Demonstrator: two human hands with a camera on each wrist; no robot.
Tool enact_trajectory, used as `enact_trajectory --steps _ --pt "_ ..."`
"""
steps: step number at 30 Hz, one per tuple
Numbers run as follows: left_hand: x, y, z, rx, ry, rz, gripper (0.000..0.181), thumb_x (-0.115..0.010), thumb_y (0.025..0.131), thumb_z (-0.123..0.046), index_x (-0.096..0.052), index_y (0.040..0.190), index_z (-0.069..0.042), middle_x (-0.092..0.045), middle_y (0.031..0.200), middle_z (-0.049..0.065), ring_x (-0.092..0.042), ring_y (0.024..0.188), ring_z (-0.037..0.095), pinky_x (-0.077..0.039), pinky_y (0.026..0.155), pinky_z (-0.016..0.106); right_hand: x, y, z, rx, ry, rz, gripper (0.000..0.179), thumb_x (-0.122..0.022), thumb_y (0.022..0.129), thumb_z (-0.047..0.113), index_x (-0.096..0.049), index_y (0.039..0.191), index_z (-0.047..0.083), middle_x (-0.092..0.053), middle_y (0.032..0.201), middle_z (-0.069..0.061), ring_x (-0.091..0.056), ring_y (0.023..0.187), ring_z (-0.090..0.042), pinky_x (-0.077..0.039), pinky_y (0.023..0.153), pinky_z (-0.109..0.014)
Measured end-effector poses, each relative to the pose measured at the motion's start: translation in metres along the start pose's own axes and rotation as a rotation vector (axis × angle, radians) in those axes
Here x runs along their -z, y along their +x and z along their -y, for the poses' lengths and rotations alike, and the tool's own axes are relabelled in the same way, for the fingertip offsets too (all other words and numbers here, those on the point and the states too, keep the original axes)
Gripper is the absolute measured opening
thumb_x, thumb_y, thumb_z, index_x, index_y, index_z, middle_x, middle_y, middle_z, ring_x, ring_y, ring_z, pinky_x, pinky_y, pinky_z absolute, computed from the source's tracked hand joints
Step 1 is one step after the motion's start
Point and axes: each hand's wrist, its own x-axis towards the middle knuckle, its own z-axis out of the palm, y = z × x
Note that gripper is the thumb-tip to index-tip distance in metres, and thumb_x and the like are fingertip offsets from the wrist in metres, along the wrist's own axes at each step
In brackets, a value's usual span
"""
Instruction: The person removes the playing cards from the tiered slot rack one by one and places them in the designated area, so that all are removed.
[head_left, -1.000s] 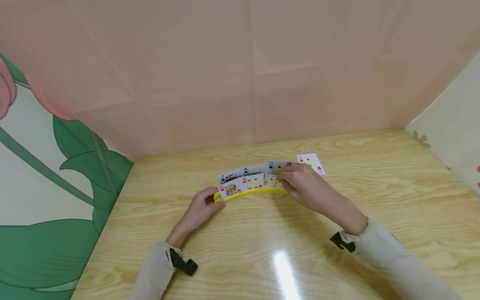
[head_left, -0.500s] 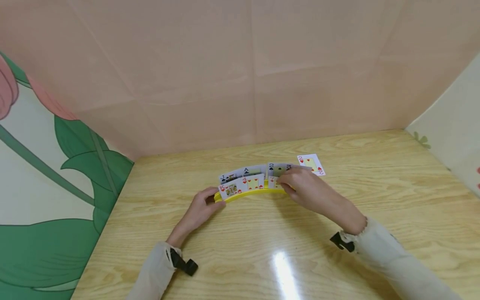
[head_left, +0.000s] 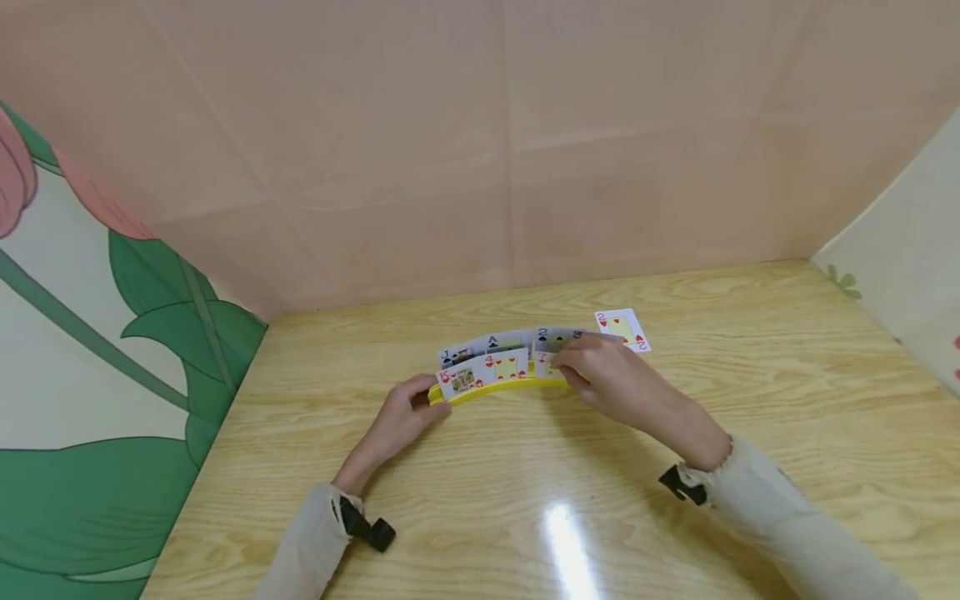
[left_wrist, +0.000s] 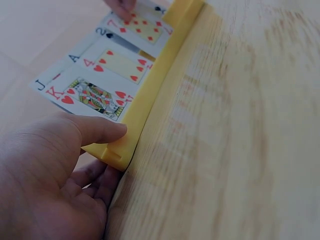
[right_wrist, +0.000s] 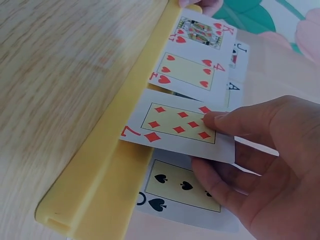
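The right hand [head_left: 622, 379] pinches the seven of diamonds [right_wrist: 175, 125], thumb on its face, fingers behind; the card lies just left of that wrist, its long axis rising across the length of the curved yellow holder [right_wrist: 95, 200], lower edge at the front ledge, though I cannot tell whether it is seated; the four of hearts [right_wrist: 182, 72] stands just to its left across a narrow gap. The left hand [head_left: 397, 421] grips the holder's left end, well apart from the seven; beyond, a two of hearts [head_left: 622, 330] lies on the worktop [head_left: 450, 500].
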Motion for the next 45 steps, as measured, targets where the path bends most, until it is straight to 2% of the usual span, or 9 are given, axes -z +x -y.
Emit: enact_trajectory --steps 8,17,23,26,33,36,40,45 --pt "-0.001 0.0 0.0 0.019 -0.005 -0.004 0.033 -0.071 0.092 -0.008 -0.069 0.125 -0.01 -0.065 0.121 0.005 -0.06 0.103 0.018 -0.051 0.086 0.032 0.008 -0.001 0.002 0.014 0.067 -0.032 0.016 -0.071 0.084 -0.006 -0.076 0.097 0.001 -0.072 0.092 -0.006 -0.065 0.081 -0.015 -0.051 0.064 -0.028" --pt "0.0 0.0 -0.001 0.016 0.004 0.001 0.032 -0.071 0.092 -0.007 -0.07 0.124 -0.011 -0.065 0.121 0.005 -0.059 0.101 0.018 -0.05 0.085 0.031 0.022 -0.001 0.004 0.055 0.109 -0.108 0.018 -0.07 0.083 -0.008 -0.075 0.097 0.002 -0.074 0.093 -0.005 -0.068 0.084 -0.017 -0.055 0.069 -0.034" --pt "0.0 -0.001 0.001 0.008 0.005 0.003 0.032 -0.071 0.092 -0.008 -0.07 0.124 -0.011 -0.065 0.12 0.004 -0.058 0.1 0.019 -0.049 0.083 0.031 0.034 -0.003 0.003 0.08 0.139 -0.187 0.021 -0.073 0.079 -0.011 -0.075 0.095 0.002 -0.073 0.093 -0.006 -0.068 0.082 -0.018 -0.056 0.064 -0.033" --pt "0.0 -0.001 0.001 0.009 0.003 0.002 0.032 -0.071 0.092 -0.008 -0.07 0.123 -0.011 -0.065 0.12 0.005 -0.059 0.1 0.018 -0.049 0.083 0.03 0.039 -0.003 0.002 0.098 0.16 -0.224 0.024 -0.074 0.076 -0.014 -0.074 0.095 0.002 -0.074 0.092 -0.006 -0.069 0.084 -0.02 -0.057 0.066 -0.036" --pt "0.0 -0.001 0.0 0.009 -0.016 0.005 0.033 -0.072 0.091 -0.009 -0.07 0.124 -0.011 -0.065 0.121 0.005 -0.059 0.102 0.019 -0.05 0.085 0.031 0.05 -0.005 0.0 0.071 0.176 -0.256 0.027 -0.073 0.076 -0.015 -0.074 0.098 0.002 -0.074 0.095 -0.006 -0.071 0.086 -0.022 -0.058 0.069 -0.037" --pt "0.0 -0.001 0.0 0.007 -0.02 0.006 0.033 -0.072 0.091 -0.009 -0.069 0.125 -0.011 -0.065 0.122 0.006 -0.059 0.102 0.019 -0.05 0.085 0.031 0.055 -0.005 0.0 0.071 0.179 -0.278 0.028 -0.072 0.076 -0.016 -0.074 0.098 0.002 -0.075 0.094 -0.006 -0.069 0.08 -0.017 -0.057 0.066 -0.035" --pt "0.0 -0.001 0.0 0.013 -0.02 0.009 0.033 -0.072 0.092 -0.009 -0.069 0.125 -0.01 -0.065 0.122 0.005 -0.059 0.102 0.018 -0.05 0.085 0.031 0.059 -0.006 -0.001 0.071 0.18 -0.293 0.03 -0.07 0.076 -0.018 -0.075 0.098 0.003 -0.074 0.094 -0.006 -0.065 0.075 -0.012 -0.053 0.062 -0.022" --pt "0.0 -0.001 0.0 0.018 -0.012 0.007 0.033 -0.071 0.092 -0.008 -0.069 0.125 -0.01 -0.065 0.121 0.005 -0.06 0.102 0.018 -0.05 0.084 0.03 0.065 -0.008 -0.003 0.076 0.163 -0.326 0.034 -0.07 0.077 -0.018 -0.076 0.102 0.003 -0.075 0.096 -0.006 -0.067 0.077 -0.013 -0.048 0.065 -0.011"
